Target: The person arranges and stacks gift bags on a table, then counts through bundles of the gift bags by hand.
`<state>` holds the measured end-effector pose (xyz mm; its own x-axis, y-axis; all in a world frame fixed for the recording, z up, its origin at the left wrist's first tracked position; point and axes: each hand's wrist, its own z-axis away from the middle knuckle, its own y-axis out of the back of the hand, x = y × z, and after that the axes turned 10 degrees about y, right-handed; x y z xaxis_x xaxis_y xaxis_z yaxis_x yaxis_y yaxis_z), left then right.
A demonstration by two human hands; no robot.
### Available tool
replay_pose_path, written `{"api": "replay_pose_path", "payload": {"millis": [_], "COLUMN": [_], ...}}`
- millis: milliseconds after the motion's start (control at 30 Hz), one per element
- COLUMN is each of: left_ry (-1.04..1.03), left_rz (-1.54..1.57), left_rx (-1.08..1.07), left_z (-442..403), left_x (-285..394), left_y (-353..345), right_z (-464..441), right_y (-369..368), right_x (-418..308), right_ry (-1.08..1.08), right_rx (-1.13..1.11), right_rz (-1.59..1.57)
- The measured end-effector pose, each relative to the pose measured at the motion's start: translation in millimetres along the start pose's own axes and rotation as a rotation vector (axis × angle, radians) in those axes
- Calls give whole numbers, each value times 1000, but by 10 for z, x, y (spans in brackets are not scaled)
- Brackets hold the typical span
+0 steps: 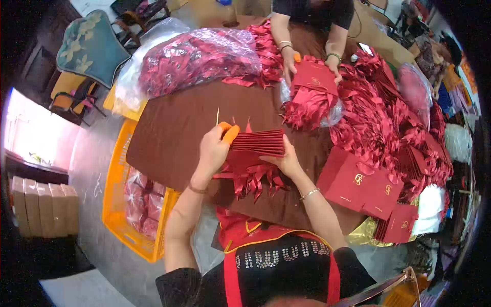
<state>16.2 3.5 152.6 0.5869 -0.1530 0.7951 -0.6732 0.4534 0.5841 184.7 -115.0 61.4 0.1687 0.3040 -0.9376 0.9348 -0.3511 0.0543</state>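
Observation:
Between my two hands is a stack of dark red paper gift bags, its folded edges turned up toward me and red ribbons hanging below. My left hand is closed on the stack's left end, with orange covers on its fingers. A thin pale stick points up from that hand; how it is held is hidden. My right hand grips the right end, its thumb and fingers around the side. Some ribbon tips show beyond the top edge.
A co-worker's hands hold more red bags across the brown table. Ribboned bags are heaped on the right. A plastic-wrapped ribbon pile lies at the back left. An orange crate with wrapped packs stands left.

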Motion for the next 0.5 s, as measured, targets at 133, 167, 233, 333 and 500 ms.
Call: {"api": "replay_pose_path", "payload": {"millis": [133, 167, 233, 333, 500], "left_ry": [-746, -747, -915, -883, -826], "left_rz": [-623, -603, -715, -608, -605], "left_rx": [219, 100, 33, -60, -23], "left_z": [148, 222, 188, 162, 146], "left_x": [433, 532, 555, 491, 311], "left_y": [42, -33, -171, -229, -210], "right_z": [-25, -41, -34, 18, -33], "right_y": [-28, -51, -64, -58, -67], "right_x": [-105, -180, -142, -102, -163], "right_ry": [25, 83, 135, 179, 219], "right_rx": [-30, 20, 3, 9, -49], "right_rz": [22, 86, 132, 145, 230]}}
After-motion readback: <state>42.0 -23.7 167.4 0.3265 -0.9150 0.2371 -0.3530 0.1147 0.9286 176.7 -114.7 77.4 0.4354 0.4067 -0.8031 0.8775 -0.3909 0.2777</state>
